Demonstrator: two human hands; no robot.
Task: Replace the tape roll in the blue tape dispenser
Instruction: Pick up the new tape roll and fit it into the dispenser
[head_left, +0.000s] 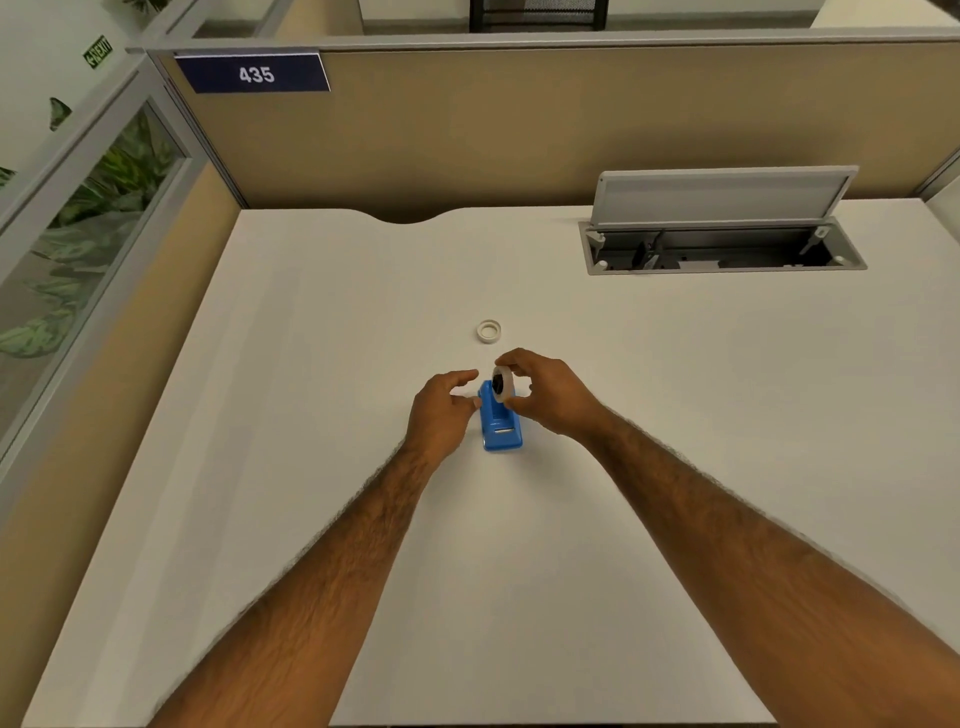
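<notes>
While the blue tape dispenser (500, 422) stands on the white desk (311, 415) between the two hands, the right hand (545, 397) pinches a tape roll (502, 383) by its rim, thumb below and fingers curled over the top. The roll is upright, its dark hub facing left, and it sits at the top of the dispenser's far end; from here I cannot tell whether the hub is already in its cradle or just above it. The left hand (441, 410) rests just beside the dispenser's left flank with fingers loosely spread, holding nothing, perhaps touching the body with a fingertip. A second white ring (489, 331), lying flat a little farther back on the desk, looks like either a spent core or another roll; I cannot say which.

The step in hand, as I judge it, is seating the roll. To do it well, the left hand should press the dispenser firmly down so it does not slide or tip. The right hand should keep the roll square to the slots and lower both hub ends evenly. The free tape end ought to unwind toward the cutter (504, 430) at the near end, so check that before pushing home.
</notes>
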